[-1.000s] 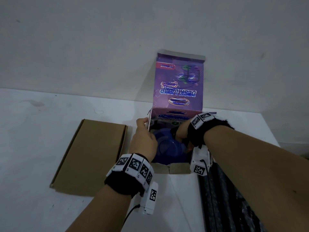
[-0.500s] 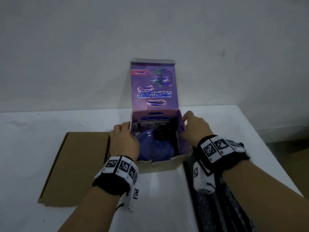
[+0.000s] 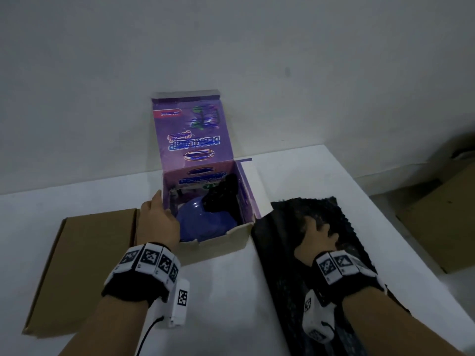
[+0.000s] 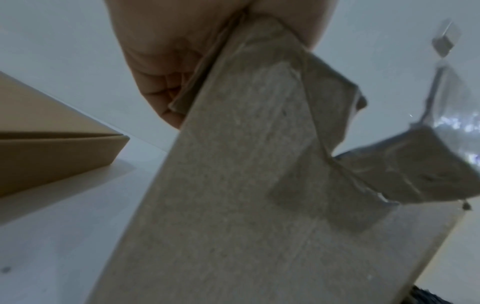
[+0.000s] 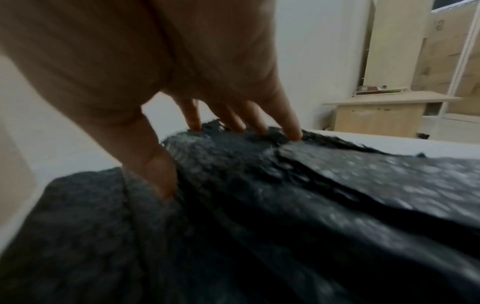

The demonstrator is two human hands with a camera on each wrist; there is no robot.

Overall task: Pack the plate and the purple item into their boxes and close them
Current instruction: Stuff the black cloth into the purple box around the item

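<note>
Purple cardboard forms the open box [image 3: 205, 191] standing in the middle of the white desk [image 3: 218, 291], its printed lid upright against the far wall. Inside lies the purple item [image 3: 203, 222], a rounded glossy shape low in the box, with a bit of black wrapping [image 3: 221, 196] tucked over its far right side. The left hand [image 3: 158, 222] holds the box's left wall, its fingers curled over the top edge; the left wrist view shows the palm [image 4: 166, 61] pressed to the plain grey outer cardboard. Just left of the purple box, touching or nearly so, lies a flat brown box [image 3: 84, 268], closed. The plate cannot be seen. On the right, a sheet of black bubble wrap [image 3: 308, 278] spreads over the desk from near the box's right wall toward the near edge. The right hand [image 3: 314, 236] rests on it, fingers [image 5: 291, 125] spread and straight, tips pressing into the wrap, the thumb also down on it. Beyond the desk's right edge sits another brown carton [image 3: 442, 222] on the floor.
</note>
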